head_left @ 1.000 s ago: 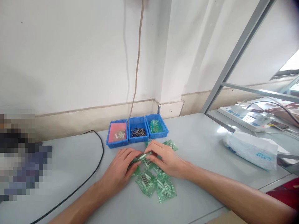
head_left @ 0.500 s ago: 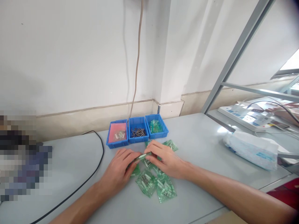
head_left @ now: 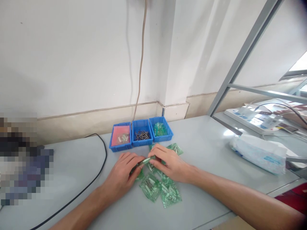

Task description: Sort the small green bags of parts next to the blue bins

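Note:
Between my two hands is a green plastic bag (head_left: 145, 161), pinched at its left end by my left hand (head_left: 123, 171) and at its right end by my right hand (head_left: 169, 161). Both hands have their fingers closed on it. Several green bags with white plugs and dark screws lie on the table under and in front of my hands, among them one bag (head_left: 150, 187) and another (head_left: 170, 194) nearest me. One more bag (head_left: 176, 148) lies beyond my right hand.
Behind my hands stand three blue bins: one with a pink sheet (head_left: 118, 134), one with screws (head_left: 142, 135), one with green bags (head_left: 160, 128). A black cable (head_left: 105, 159) curves at left. A white plastic package (head_left: 260, 155) lies right, near a metal frame (head_left: 242, 52).

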Demonstrator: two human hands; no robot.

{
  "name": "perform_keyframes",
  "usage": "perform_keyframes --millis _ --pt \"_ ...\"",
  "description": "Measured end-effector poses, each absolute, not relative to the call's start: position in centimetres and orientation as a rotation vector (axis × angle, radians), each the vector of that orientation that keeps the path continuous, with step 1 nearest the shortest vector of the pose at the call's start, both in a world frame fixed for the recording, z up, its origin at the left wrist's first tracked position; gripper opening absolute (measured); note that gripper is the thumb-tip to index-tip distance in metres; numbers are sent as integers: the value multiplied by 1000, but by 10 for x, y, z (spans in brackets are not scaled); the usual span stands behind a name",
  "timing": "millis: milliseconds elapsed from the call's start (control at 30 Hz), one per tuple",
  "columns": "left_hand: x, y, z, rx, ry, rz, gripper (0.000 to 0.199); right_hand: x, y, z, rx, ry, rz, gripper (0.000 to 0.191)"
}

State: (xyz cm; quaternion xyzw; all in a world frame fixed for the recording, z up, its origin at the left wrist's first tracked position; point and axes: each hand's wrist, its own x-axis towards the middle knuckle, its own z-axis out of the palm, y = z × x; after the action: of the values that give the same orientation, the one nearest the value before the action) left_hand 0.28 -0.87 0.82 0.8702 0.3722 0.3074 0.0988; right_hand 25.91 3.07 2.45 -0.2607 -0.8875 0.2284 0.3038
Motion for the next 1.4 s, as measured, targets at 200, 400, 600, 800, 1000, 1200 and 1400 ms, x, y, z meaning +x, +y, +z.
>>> perform_keyframes --millis 200,400,600,800,1000,1200,1400 --pt "4 -8 7 2564 1112 845 17 260 32 23 -709 -2408 611 13" --pt "5 -8 8 2570 1127 812 18 260 34 21 -719 -2462 625 11" --pt "5 -8 8 2564 1125 805 17 260 32 24 -730 -2472 622 12" --pt "4 -8 7 2557 1121 802 16 260 32 24 -713 -2464 608 13" --pt "4 -8 8 2569 1129 792 17 260 32 24 -717 -2471 606 13" --pt "5 -8 7 2575 1126 783 17 260 32 24 -700 -2483 594 14" --pt "5 -8 8 2574 1137 757 18 260 33 24 -699 -2490 588 14"
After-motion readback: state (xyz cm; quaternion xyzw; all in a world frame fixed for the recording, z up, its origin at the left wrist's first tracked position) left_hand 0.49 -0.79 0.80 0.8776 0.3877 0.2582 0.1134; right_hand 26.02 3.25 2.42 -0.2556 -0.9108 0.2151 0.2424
